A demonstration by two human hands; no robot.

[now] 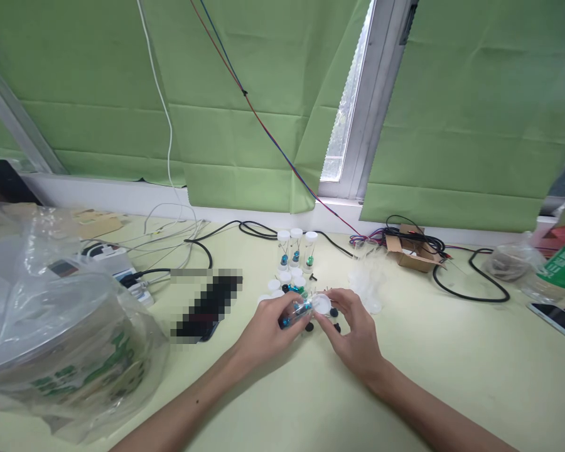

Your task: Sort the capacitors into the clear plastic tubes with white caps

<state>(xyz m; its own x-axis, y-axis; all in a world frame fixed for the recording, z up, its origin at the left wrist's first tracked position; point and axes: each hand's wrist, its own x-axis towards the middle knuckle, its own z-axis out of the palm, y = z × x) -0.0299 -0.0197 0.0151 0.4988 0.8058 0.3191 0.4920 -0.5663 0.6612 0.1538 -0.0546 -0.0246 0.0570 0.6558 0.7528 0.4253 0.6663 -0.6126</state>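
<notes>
My left hand [268, 329] is closed around a small clear vial [295, 312] lying sideways, with a blue part inside it. My right hand [353, 326] pinches the vial's white cap [321, 304] at the vial's mouth. Both hands hover just above the pale yellow table [452, 351]. Right behind them lie several more capped vials [289, 282] and loose small blue, green and black parts [334, 312]. Three upright vials with white caps [295, 246] stand further back, each with a coloured part inside.
A large clear plastic bag over a round container [51, 333] fills the left. A dark blurred object [209, 307], a power strip [122, 273] and cables lie left of centre. A cardboard box with black cable [412, 251], clear plastic pieces [370, 282], a green bottle [562, 267] and a phone [558, 320] sit right.
</notes>
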